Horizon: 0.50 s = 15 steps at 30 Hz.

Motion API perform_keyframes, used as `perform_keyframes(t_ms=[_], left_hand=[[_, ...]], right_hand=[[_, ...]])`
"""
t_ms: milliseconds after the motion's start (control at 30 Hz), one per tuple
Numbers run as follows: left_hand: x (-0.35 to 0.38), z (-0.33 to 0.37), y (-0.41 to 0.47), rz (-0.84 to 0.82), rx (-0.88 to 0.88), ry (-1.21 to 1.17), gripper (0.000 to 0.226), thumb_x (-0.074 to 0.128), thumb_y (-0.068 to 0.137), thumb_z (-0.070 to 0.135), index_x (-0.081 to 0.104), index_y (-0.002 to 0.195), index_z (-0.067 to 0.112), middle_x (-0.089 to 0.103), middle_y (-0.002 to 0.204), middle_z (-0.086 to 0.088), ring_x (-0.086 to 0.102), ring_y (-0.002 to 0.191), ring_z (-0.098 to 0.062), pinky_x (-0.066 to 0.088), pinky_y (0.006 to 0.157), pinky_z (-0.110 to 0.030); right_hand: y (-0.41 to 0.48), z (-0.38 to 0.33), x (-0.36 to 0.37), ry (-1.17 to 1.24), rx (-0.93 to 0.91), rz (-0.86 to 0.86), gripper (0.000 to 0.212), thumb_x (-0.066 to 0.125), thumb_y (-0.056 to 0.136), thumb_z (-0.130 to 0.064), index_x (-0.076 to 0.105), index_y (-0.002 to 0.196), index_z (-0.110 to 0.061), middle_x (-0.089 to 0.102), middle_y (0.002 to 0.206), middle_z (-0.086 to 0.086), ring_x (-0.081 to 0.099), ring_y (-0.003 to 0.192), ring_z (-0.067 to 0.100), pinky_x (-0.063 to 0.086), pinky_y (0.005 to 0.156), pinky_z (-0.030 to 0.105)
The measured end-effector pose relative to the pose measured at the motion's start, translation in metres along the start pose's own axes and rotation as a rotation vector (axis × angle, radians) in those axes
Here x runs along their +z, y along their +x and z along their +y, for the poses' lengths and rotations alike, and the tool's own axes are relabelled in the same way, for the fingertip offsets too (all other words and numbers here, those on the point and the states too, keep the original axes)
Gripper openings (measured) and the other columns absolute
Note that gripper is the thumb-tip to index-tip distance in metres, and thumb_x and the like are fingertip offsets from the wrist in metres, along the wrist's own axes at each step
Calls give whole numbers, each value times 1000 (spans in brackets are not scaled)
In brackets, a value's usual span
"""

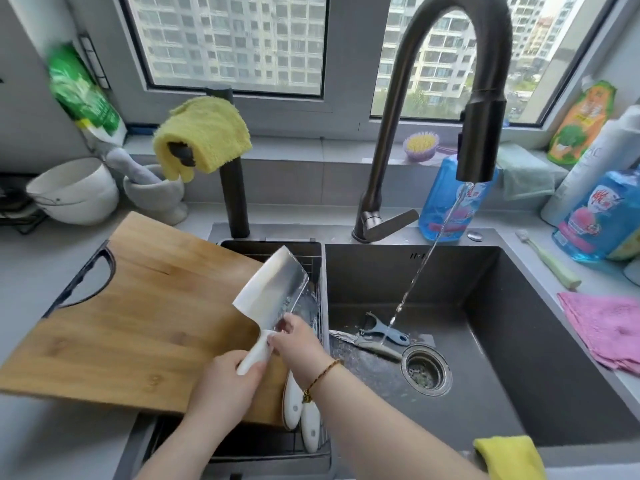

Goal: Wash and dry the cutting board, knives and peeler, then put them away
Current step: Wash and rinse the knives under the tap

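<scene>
Over the wire drain rack [249,445] | my left hand [228,379] grips the white handle of the broad steel cleaver [270,282], blade tilted up | my right hand [298,344] pinches its heel | bamboo cutting board [138,306] lies across the rack beneath | blue peeler [384,332] and small knife [367,344] lie in the dark sink [519,358] under running water
</scene>
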State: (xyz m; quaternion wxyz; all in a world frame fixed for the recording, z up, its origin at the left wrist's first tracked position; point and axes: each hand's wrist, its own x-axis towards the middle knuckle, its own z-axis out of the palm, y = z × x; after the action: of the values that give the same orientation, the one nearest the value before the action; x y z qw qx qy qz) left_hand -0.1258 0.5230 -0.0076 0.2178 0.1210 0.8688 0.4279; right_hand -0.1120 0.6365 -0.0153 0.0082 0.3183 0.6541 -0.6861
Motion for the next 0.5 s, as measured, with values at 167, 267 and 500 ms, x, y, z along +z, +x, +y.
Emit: perform_keyframes(t_ms=[167,267,500], left_hand=[[19,-11,11,-6,-58,38,43,50,91,32,43,52,14,44,46,1,41,50,-22,31,51,-27],[26,-15,16,-24,-77,52,43,49,91,31,42,52,15,45,49,0,41,53,-23,29,51,-27],[35,-25,18,-31,-93,83,21,53,88,21,56,67,17,54,60,1,51,63,-24,37,56,-28]], right_hand=[[5,11,5,-202,109,2,29,37,86,-1,28,64,-17,32,66,-2,30,56,7,24,49,16],[7,10,-1,-237,133,-6,14,38,88,-2,41,77,-11,32,68,-2,30,57,7,25,48,16],[0,8,-25,-273,77,31,43,33,93,3,38,136,-2,45,138,12,47,124,22,42,96,29]])
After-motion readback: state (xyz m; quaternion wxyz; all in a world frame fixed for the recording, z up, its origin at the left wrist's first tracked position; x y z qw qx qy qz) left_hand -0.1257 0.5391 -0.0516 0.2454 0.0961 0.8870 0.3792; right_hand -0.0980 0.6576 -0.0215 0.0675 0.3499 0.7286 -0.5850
